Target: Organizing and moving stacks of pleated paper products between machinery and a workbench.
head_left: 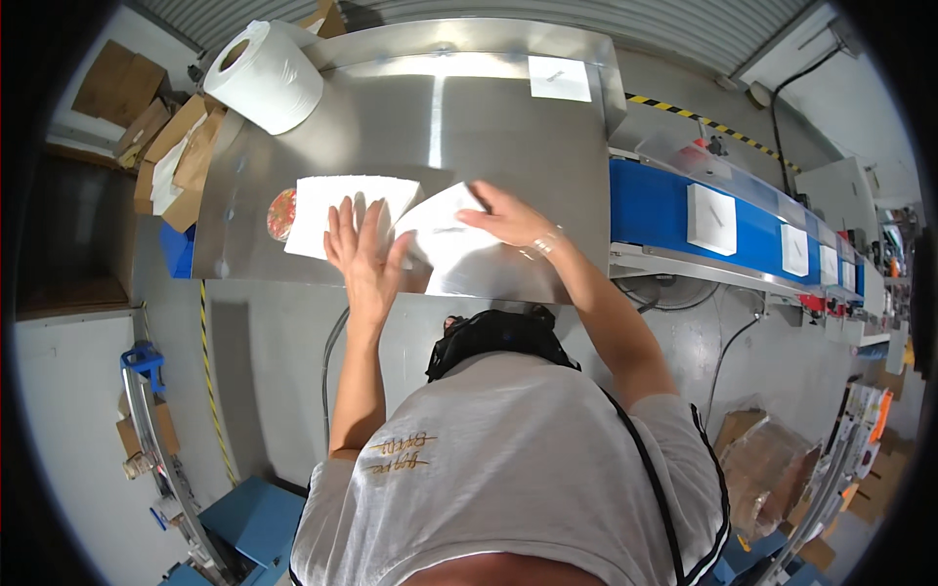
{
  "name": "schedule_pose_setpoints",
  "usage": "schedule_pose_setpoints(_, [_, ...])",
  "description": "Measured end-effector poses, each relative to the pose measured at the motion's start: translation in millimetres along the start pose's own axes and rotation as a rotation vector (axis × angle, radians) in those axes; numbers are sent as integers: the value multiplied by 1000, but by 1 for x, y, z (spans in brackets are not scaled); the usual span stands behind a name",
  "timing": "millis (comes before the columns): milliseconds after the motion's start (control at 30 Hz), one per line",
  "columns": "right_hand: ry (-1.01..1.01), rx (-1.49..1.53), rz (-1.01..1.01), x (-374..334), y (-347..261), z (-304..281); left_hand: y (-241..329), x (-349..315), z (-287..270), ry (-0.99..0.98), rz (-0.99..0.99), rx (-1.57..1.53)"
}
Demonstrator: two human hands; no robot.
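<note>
My left hand (363, 244) lies with its fingers spread on a stack of white sheets or flat packets (318, 210) on the steel table. The thumb reaches toward a white flat packet (440, 225). Thumb and fingers of my right hand (500, 215) pinch that packet at its upper right side, and it sits tilted beside the stack. Whether it is paper or a thin pouch I cannot tell. A round red patterned item (281, 214) pokes out at the left of the stack, partly covered by it.
The steel table (381, 117) has a raised back rim. A big white roll (264, 78) stands at its far left and a white square packet (560, 78) lies far right. To the right, a blue conveyor belt (645, 205) carries several white packets (711, 220). Cardboard boxes (186, 161) crowd the left.
</note>
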State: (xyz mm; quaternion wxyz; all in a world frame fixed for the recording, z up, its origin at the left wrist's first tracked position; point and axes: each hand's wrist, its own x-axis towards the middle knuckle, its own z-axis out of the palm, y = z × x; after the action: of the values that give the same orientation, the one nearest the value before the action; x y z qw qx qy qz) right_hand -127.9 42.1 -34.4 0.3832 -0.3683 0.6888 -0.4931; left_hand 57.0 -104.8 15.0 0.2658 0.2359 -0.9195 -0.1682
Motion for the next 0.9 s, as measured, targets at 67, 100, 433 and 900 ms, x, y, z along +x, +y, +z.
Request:
schedule_pose_setpoints(67, [195,240,-42,-23,30,-16,-14,-2,1,11,29,24])
schedule_pose_setpoints(100, [312,291,-70,-38,37,-30,-12,-2,2,46,46,43])
schedule_pose_setpoints(433, [1325,-1235,509,-136,92,-153,-12,-3,10,136,54,-38])
schedule_pose_setpoints(900, [148,-462,-595,31,0,23,-9,3,-3,22,87,-66])
